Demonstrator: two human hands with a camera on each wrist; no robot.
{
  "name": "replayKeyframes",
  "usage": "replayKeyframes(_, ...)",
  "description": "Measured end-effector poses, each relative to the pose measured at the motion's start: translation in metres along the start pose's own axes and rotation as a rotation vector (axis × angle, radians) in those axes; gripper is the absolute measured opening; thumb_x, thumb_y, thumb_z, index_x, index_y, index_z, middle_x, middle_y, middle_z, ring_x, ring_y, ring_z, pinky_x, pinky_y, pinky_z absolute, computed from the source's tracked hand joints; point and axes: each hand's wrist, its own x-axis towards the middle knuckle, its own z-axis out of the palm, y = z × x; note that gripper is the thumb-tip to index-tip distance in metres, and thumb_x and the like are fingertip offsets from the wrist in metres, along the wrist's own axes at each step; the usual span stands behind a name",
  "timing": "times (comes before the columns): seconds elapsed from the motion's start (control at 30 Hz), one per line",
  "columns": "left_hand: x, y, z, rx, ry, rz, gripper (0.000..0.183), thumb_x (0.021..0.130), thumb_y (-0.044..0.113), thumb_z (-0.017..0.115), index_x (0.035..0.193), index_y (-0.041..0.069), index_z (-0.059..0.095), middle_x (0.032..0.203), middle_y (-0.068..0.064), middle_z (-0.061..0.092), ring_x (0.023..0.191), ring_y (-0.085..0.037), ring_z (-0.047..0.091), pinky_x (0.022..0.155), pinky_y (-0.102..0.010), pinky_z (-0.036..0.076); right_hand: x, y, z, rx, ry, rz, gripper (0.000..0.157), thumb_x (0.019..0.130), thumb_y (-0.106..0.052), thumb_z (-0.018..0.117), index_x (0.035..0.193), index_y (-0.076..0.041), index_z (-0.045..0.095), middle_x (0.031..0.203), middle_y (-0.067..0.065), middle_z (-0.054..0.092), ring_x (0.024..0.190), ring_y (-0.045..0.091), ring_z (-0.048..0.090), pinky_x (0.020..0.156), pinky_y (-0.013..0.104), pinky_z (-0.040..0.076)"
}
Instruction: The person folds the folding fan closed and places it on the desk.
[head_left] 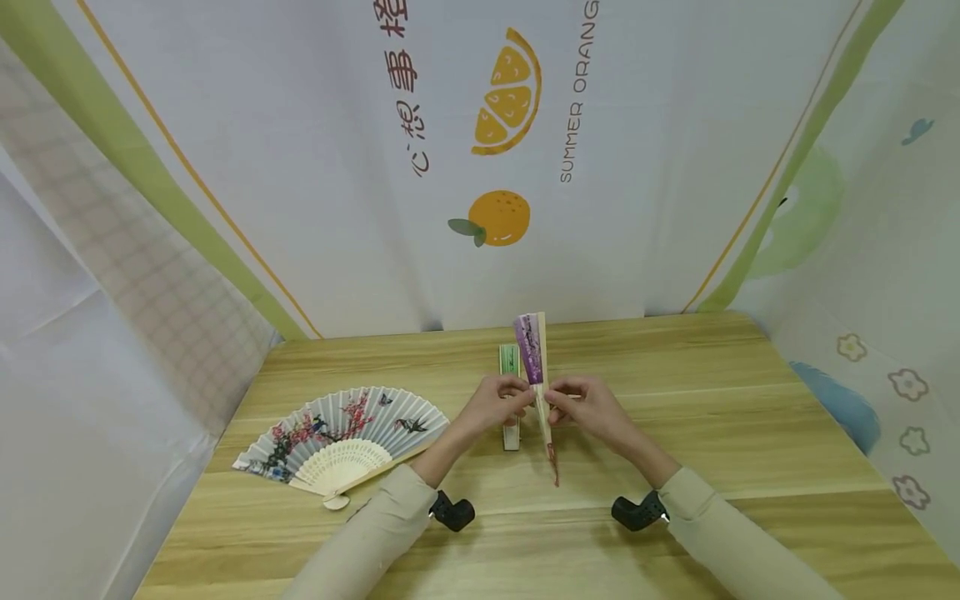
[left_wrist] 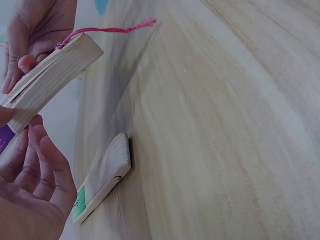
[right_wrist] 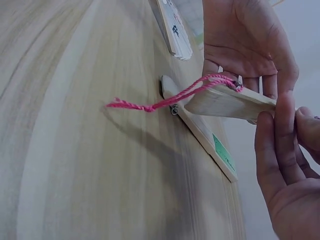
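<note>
A purple folding fan (head_left: 530, 350), nearly closed, is held up over the middle of the table between both hands. The left hand (head_left: 504, 402) pinches its pale ribs from one side, and the right hand (head_left: 588, 407) pinches them from the other. From the rib end hangs a pink-red tassel cord (right_wrist: 160, 103). Below the hands a closed green folding fan (left_wrist: 105, 175) lies on the wooden table, partly hidden by the left hand in the head view. Only a sliver of purple shows in the left wrist view.
At the left of the table (head_left: 720, 533) lies a spread white folding fan (head_left: 375, 425) with flowers and birds; the left forearm passes close by its edge. A white curtain (head_left: 600, 250) with orange prints hangs behind the table's far edge. Black devices are strapped at both wrists.
</note>
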Motion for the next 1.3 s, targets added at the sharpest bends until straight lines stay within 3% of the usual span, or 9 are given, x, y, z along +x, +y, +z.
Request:
replayKeyframes(0.3, 0.0005, 0.0004, 0.0009, -0.017, 0.006, -0.027, 0.025, 0.102, 0.016, 0.063, 0.112, -0.007, 0.065, 0.102, -0.022, 0.071, 0.09, -0.048, 0.064, 0.068, -0.04, 0.058, -0.0002, -0.0003, 0.0008, -0.007, -0.009, -0.034, 0.015, 0.1, -0.002, 0.064, 0.108, 0.01, 0.068, 0.092, 0.017, 0.067, 0.077, 0.036, 0.069, 0.076, 0.044, 0.059)
replayKeyframes(0.5, -0.0011, 0.0006, 0.0015, -0.018, -0.009, -0.035, 0.027, 0.103, 0.019, 0.063, 0.113, -0.006, 0.066, 0.101, -0.016, 0.071, 0.093, -0.044, 0.065, 0.07, -0.038, 0.058, 0.0009, 0.0026, 0.0007, -0.011, 0.009, -0.057, 0.014, 0.099, -0.008, 0.069, 0.102, 0.005, 0.07, 0.089, 0.018, 0.068, 0.077, 0.039, 0.068, 0.076, 0.053, 0.058)
replayKeyframes(0.77, -0.0024, -0.0023, 0.0008, -0.046, -0.044, -0.032, 0.028, 0.104, 0.018, 0.062, 0.12, -0.004, 0.061, 0.107, -0.023, 0.07, 0.099, -0.047, 0.065, 0.076, -0.045, 0.058, 0.0034, 0.0027, 0.0005, -0.026, 0.003, -0.049, 0.019, 0.098, -0.01, 0.071, 0.104, 0.007, 0.067, 0.092, 0.02, 0.069, 0.076, 0.028, 0.069, 0.074, 0.05, 0.059)
replayKeyframes(0.93, -0.0038, -0.0019, 0.0001, -0.05, -0.067, -0.02, 0.021, 0.104, 0.01, 0.06, 0.12, -0.002, 0.056, 0.098, -0.024, 0.071, 0.096, -0.049, 0.065, 0.07, -0.038, 0.057, 0.0035, 0.0016, 0.0001, -0.026, 0.004, -0.009, 0.021, 0.1, -0.008, 0.066, 0.11, 0.011, 0.064, 0.094, 0.019, 0.069, 0.078, 0.027, 0.07, 0.074, 0.048, 0.059)
replayKeyframes(1.1, -0.0052, -0.0004, 0.0023, -0.058, -0.018, -0.001, 0.02, 0.102, 0.006, 0.063, 0.119, -0.004, 0.058, 0.091, -0.02, 0.07, 0.089, -0.047, 0.065, 0.065, -0.033, 0.054, 0.0039, 0.0044, -0.0007, -0.016, 0.044, 0.042, 0.023, 0.102, -0.005, 0.062, 0.115, 0.014, 0.061, 0.096, 0.018, 0.068, 0.077, 0.024, 0.069, 0.076, 0.046, 0.059)
replayKeyframes(1.3, -0.0041, 0.0003, 0.0082, -0.083, 0.05, -0.006, 0.024, 0.099, 0.005, 0.067, 0.117, -0.008, 0.058, 0.091, -0.016, 0.072, 0.084, -0.043, 0.069, 0.071, -0.044, 0.059, 0.0024, 0.0069, -0.002, -0.063, 0.003, 0.025, 0.033, 0.1, -0.006, 0.066, 0.125, 0.013, 0.057, 0.09, 0.018, 0.069, 0.074, 0.028, 0.068, 0.075, 0.056, 0.057)
